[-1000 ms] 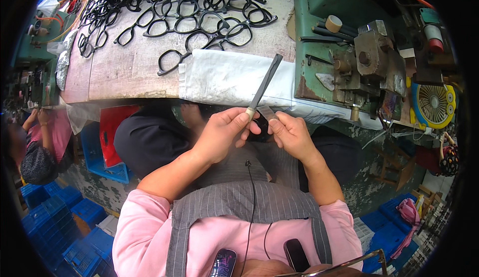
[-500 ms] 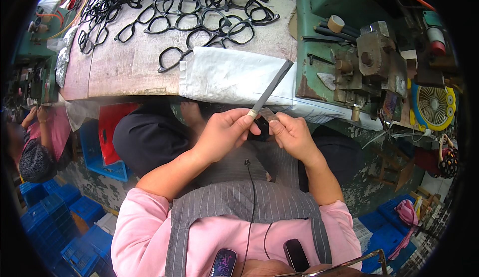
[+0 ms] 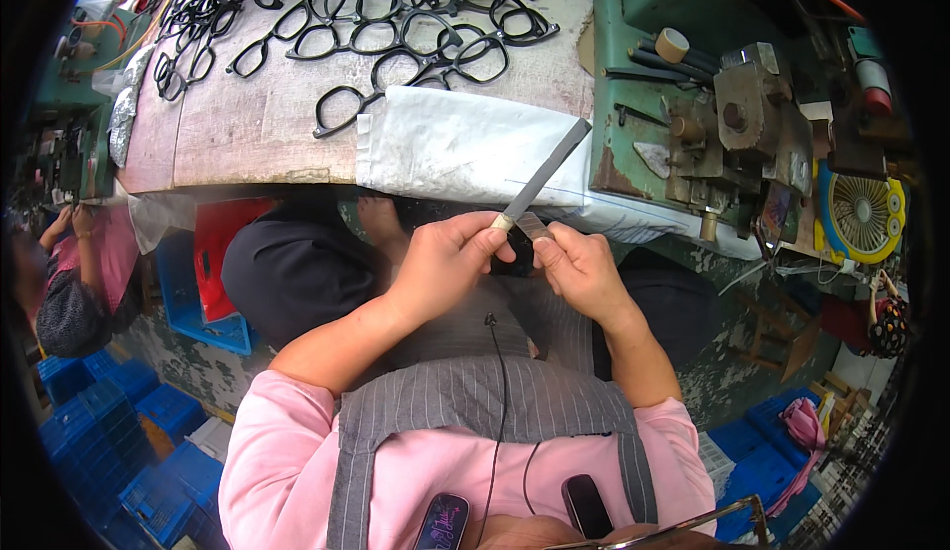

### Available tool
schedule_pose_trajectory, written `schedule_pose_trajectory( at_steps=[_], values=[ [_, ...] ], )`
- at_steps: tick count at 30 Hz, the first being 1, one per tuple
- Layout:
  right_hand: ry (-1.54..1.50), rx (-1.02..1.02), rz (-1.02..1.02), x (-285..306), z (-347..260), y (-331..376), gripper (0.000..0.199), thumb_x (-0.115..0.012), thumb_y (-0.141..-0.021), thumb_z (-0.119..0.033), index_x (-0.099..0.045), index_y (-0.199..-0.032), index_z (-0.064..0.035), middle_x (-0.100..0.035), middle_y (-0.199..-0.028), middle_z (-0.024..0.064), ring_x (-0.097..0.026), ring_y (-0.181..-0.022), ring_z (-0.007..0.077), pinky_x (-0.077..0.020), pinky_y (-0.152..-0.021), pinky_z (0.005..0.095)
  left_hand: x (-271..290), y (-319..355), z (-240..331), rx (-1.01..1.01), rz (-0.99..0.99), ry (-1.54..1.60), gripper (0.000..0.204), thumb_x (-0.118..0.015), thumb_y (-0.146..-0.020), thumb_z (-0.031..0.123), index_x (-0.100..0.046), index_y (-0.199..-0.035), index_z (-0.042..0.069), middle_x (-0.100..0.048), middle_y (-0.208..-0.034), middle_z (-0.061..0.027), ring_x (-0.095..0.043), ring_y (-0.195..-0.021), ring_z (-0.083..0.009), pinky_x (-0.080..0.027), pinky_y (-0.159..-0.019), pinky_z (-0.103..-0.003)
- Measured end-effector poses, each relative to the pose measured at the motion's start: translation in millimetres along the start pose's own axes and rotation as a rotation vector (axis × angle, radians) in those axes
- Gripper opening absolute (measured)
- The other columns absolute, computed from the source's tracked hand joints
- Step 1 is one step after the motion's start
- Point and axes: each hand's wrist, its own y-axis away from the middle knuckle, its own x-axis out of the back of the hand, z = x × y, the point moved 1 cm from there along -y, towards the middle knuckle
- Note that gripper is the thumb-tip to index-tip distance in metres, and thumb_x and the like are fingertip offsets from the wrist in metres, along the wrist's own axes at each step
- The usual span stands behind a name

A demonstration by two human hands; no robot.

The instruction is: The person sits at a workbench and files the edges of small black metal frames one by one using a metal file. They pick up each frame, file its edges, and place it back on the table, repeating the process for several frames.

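My left hand (image 3: 443, 265) is closed round the pale wrapped grip of a long flat grey file (image 3: 547, 176). Its blade slants up and to the right, over a white sheet (image 3: 465, 144) at the bench's front edge. Beside it, my right hand (image 3: 586, 275) pinches a short clear strip (image 3: 532, 226) that looks like tape; its upper end lies close to the file's grip. Whether the strip is stuck to the grip, I cannot tell. Both hands are over my lap, just short of the bench.
Many black eyeglass frames (image 3: 376, 37) are heaped on the worn wooden bench (image 3: 267, 144). A green machine with a metal clamp block (image 3: 744, 104) stands at right, near a yellow and blue fan (image 3: 859, 211). Blue crates (image 3: 89, 431) fill the lower left.
The clear strip has tilted slightly between my hands, and the file's tip points a little more to the right. Both grips are unchanged.
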Motion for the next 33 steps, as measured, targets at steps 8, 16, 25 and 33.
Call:
schedule_pose_trajectory(
  at_steps=[8, 16, 25, 33],
  values=[
    [-0.166, -0.096, 0.025, 2.9, 5.5, -0.8, 0.031, -0.054, -0.095, -0.024, -0.056, -0.073, -0.0015, -0.053, -0.051, 0.0049, -0.052, -0.046, 0.0118, -0.0392, -0.047, 0.0272, 1.2, -3.2, -4.4, 0.061, -0.014, 0.329, 0.025, -0.052, -0.097, 0.016, -0.06, -0.111, -0.003, -0.065, -0.083, -0.0066, -0.05, -0.064, -0.0065, -0.041, -0.051, -0.019],
    [-0.277, -0.11, 0.055, 2.3, 8.3, -1.8, 0.032, -0.052, -0.096, -0.025, -0.056, -0.075, -0.0012, -0.05, -0.049, 0.0024, -0.047, -0.045, 0.0082, -0.0357, -0.045, 0.025, -0.4, -3.0, -6.0, 0.047, -0.037, 0.307, 0.024, -0.052, -0.098, 0.016, -0.06, -0.111, -0.002, -0.065, -0.084, -0.0071, -0.051, -0.065, -0.0072, -0.041, -0.053, -0.019],
    [-0.397, -0.132, 0.152, 2.5, 11.6, -2.7, 0.032, -0.049, -0.098, -0.025, -0.056, -0.077, -0.0022, -0.049, -0.05, 0.0, -0.045, -0.044, 0.0064, -0.0346, -0.044, 0.0229, -1.2, -2.5, -6.0, 0.053, -0.067, 0.322, 0.024, -0.052, -0.098, 0.018, -0.06, -0.11, -0.002, -0.065, -0.084, -0.0063, -0.051, -0.065, -0.0062, -0.041, -0.053, -0.019],
    [-0.264, -0.076, 0.035, -0.6, 9.0, -1.3, 0.033, -0.049, -0.098, -0.03, -0.055, -0.078, -0.0044, -0.047, -0.05, -0.0014, -0.04, -0.041, 0.004, -0.0306, -0.04, 0.0189, -2.5, -1.5, -8.1, 0.033, -0.051, 0.293, 0.024, -0.053, -0.097, 0.018, -0.06, -0.111, 0.0, -0.065, -0.085, -0.0056, -0.051, -0.065, -0.0055, -0.041, -0.053, -0.018]
  ],
)
